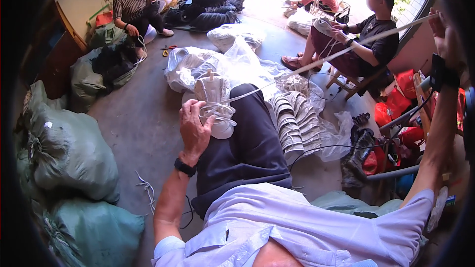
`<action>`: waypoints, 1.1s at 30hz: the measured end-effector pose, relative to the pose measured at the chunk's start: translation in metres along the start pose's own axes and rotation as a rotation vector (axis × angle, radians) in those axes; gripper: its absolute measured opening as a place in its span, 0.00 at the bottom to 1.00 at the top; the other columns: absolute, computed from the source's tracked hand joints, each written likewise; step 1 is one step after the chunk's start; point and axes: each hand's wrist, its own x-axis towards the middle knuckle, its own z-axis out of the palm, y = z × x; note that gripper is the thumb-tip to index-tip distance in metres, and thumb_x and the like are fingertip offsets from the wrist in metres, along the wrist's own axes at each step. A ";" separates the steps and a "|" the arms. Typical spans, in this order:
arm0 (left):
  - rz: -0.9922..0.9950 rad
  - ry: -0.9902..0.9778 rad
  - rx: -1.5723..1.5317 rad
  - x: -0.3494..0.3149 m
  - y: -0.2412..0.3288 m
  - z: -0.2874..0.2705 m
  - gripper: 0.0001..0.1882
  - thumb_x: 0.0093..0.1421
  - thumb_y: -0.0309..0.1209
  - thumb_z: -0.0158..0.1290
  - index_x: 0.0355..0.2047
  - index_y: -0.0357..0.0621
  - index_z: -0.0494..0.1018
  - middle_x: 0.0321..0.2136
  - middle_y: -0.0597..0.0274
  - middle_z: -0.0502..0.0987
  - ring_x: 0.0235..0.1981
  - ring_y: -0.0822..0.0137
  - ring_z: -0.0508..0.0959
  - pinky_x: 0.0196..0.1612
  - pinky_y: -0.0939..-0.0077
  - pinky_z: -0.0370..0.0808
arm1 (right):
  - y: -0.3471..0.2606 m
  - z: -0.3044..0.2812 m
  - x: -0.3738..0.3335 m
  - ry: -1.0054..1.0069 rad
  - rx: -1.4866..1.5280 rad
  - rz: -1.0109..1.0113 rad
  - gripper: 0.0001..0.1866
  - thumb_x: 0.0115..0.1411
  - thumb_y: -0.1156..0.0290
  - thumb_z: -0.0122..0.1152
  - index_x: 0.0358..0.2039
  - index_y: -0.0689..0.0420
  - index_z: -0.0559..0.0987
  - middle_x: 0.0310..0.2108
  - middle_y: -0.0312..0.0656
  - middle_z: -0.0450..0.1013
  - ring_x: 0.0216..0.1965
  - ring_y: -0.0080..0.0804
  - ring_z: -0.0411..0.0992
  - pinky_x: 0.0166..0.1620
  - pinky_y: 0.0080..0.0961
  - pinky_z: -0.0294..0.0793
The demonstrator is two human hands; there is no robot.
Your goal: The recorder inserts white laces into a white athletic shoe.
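Bulging green sacks (76, 153) sit at left, and an orange-handled tool (168, 49) lies on the grey floor (133, 141).

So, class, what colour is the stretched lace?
The lace is white, showing best in the head view.

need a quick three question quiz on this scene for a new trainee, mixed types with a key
1. From the shoe, the lace stretches to which of the wearer's hands?
2. True or false: the wearer's left hand is well away from the shoe.
3. The two big sacks at lower left are: a) red, b) green, c) black.

Key: 1. Right hand. 2. False; it is at the shoe. 3. b.
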 end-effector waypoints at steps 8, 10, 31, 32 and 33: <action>-0.028 -0.071 -0.210 -0.002 -0.034 0.016 0.08 0.58 0.31 0.62 0.28 0.40 0.77 0.44 0.58 0.74 0.42 0.58 0.75 0.49 0.63 0.70 | 0.043 -0.029 -0.002 -0.009 -0.076 0.072 0.25 0.70 0.61 0.50 0.61 0.64 0.68 0.57 0.52 0.71 0.58 0.42 0.70 0.67 0.40 0.61; -0.500 -0.137 -0.831 -0.005 -0.044 -0.004 0.09 0.68 0.36 0.52 0.36 0.44 0.77 0.38 0.62 0.79 0.37 0.66 0.78 0.49 0.65 0.70 | 0.047 0.058 0.000 0.769 -0.171 0.211 0.21 0.71 0.65 0.48 0.57 0.67 0.70 0.53 0.53 0.74 0.56 0.42 0.73 0.65 0.38 0.66; -0.656 0.074 -0.631 -0.014 -0.101 -0.034 0.19 0.63 0.30 0.56 0.54 0.39 0.74 0.54 0.58 0.74 0.58 0.64 0.69 0.60 0.60 0.67 | 0.184 0.184 -0.159 0.439 -0.376 0.553 0.10 0.61 0.80 0.55 0.43 0.64 0.77 0.29 0.41 0.77 0.19 0.15 0.67 0.21 0.12 0.66; -0.414 0.034 -0.456 0.003 -0.062 -0.020 0.15 0.61 0.24 0.56 0.49 0.40 0.77 0.52 0.58 0.75 0.57 0.63 0.70 0.56 0.66 0.70 | 0.196 0.213 -0.166 0.259 -0.339 0.537 0.09 0.62 0.78 0.55 0.42 0.64 0.78 0.28 0.42 0.78 0.18 0.15 0.68 0.22 0.13 0.67; -0.213 -0.012 -0.336 0.014 -0.031 -0.015 0.12 0.58 0.25 0.58 0.44 0.41 0.78 0.50 0.55 0.74 0.56 0.59 0.71 0.57 0.65 0.69 | 0.206 0.264 -0.169 0.220 -0.341 0.570 0.08 0.62 0.76 0.56 0.39 0.65 0.79 0.26 0.42 0.79 0.18 0.16 0.69 0.22 0.14 0.68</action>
